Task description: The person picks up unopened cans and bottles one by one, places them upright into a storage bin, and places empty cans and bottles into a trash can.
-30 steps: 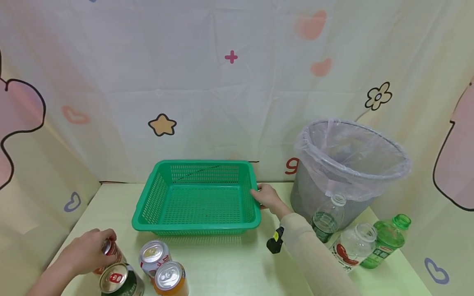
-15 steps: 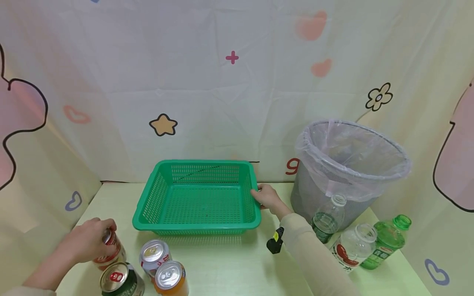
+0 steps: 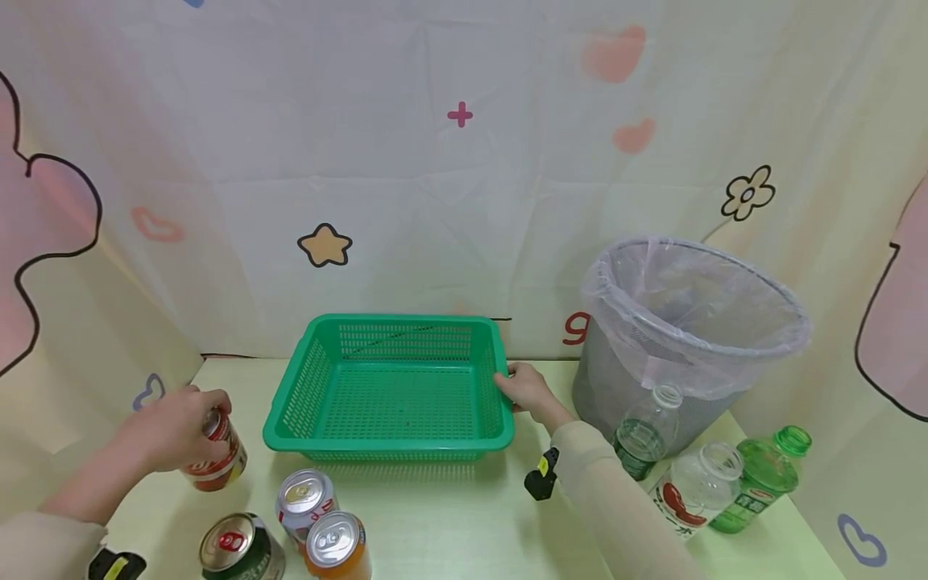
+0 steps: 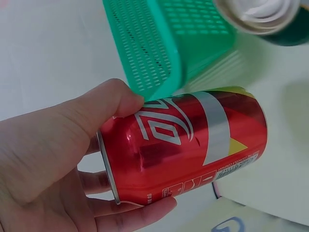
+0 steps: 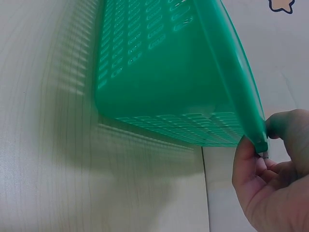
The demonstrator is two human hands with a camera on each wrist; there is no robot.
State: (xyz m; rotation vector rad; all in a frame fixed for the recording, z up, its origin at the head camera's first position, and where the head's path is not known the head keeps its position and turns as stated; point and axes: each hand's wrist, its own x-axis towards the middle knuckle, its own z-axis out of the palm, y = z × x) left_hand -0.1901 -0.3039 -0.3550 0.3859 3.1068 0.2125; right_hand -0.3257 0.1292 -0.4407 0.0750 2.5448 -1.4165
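Observation:
My left hand (image 3: pixel 170 431) grips a red soda can (image 4: pixel 183 142) near its top, thumb on one side and fingers on the other. The can hangs tilted at the left of the table. My right hand (image 3: pixel 529 388) pinches the right rim of a green plastic basket (image 3: pixel 399 445), thumb over the rim and fingers curled beneath it, as the right wrist view shows. Nothing lies in the basket. Below the left hand stand a dark green can (image 3: pixel 242 548), a white can (image 3: pixel 304 501) and an orange can (image 3: pixel 337 548), all upright.
A grey mesh bin (image 3: pixel 602 379) with a clear liner stands at the back right. In front of it are a clear bottle (image 3: pixel 645 435), a clear jar with a red label (image 3: pixel 696 491) and a green bottle (image 3: pixel 764 475). A printed curtain (image 3: pixel 406 161) hangs behind the table.
My left hand has lifted the red can up and away from beside the dark green can, toward the basket's left side. The right hand keeps its hold on the basket, which stays put.

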